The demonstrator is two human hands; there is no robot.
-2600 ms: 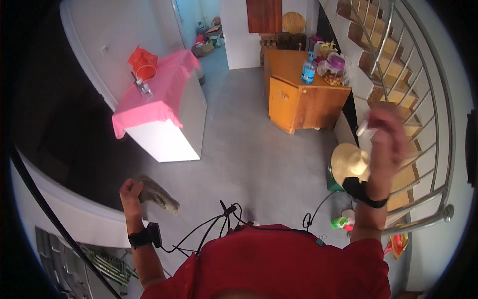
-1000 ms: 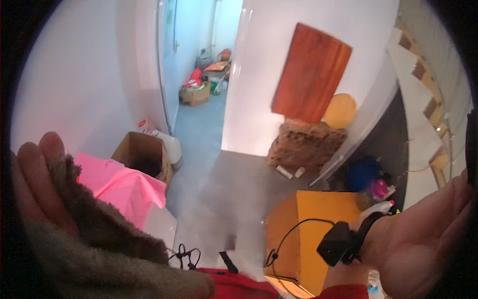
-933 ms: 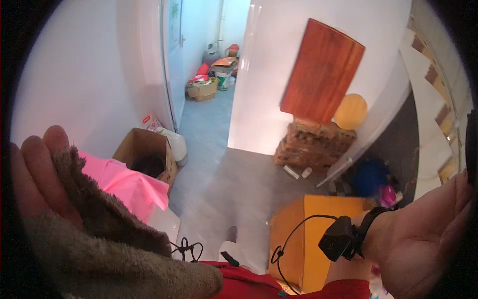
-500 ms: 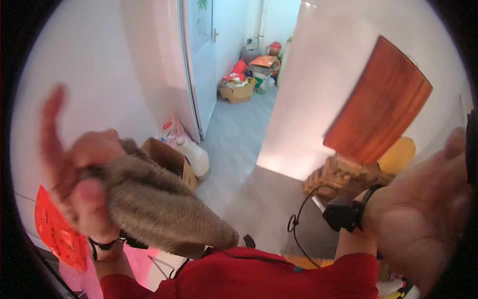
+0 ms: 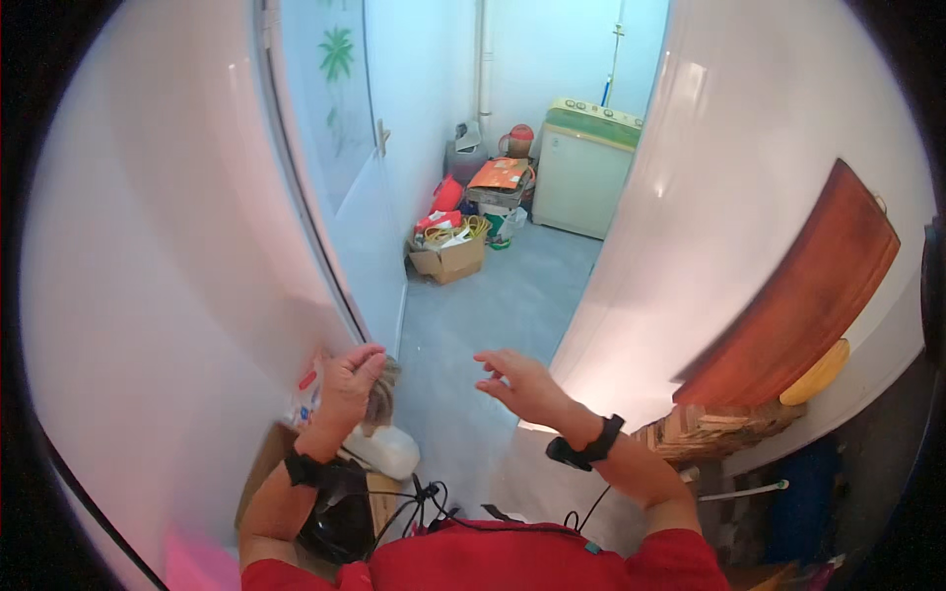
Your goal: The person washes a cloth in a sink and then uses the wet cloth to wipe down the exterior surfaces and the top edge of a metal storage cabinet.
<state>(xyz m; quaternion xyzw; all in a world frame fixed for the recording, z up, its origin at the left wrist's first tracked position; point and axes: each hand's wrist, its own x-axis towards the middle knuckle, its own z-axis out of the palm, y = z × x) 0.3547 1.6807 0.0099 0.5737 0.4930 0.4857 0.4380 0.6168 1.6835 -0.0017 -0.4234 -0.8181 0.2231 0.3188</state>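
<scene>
My left hand (image 5: 342, 389) is raised in front of the doorway, its thumb and fingers pinched together. A brown fluffy cloth (image 5: 382, 396) hangs from that hand, mostly hidden behind the fingers. Across from it, my right hand (image 5: 527, 386) hovers over the floor with its fingers bent and apart, holding nothing. Each wrist wears a black strap. Below my left hand stands a whitish plastic jug (image 5: 389, 451), close to the cloth and partly covered by my forearm.
A white door (image 5: 340, 148) stands at the left of the passage. Beyond it are a cardboard box (image 5: 455, 261) of odds and ends and a washing machine (image 5: 586, 177). A reddish wooden board (image 5: 798, 295) leans on the right wall. Black cables (image 5: 424, 497) run before my red top.
My view has shifted forward toward the doorway. Both hands have come inward and farther off; the cloth, earlier spread broadly from my left hand, now hangs small below its fingers.
</scene>
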